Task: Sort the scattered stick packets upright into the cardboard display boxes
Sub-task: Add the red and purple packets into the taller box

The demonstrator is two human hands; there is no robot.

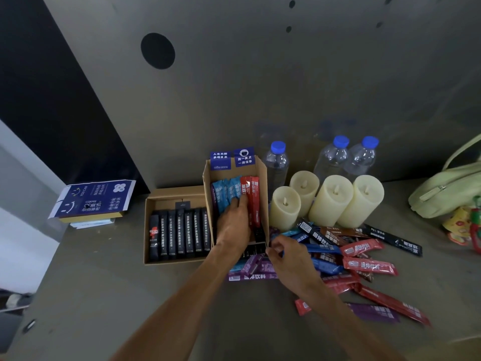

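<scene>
A dim grey wall panel [260,82] with a round hole [157,50] rises behind the grey tabletop [104,295].

Candles [331,201] and bottles [276,165] stand just right of the tall box [262,199]; loose packets [364,259] cover the table [104,295] before them. Bare table lies at near left.

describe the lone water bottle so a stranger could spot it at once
Find the tall open cardboard box in the middle. Right beside its far right corner stands a clear water bottle with a blue cap. The other two bottles stand paired further right, behind the candles; this one stands alone.
</scene>
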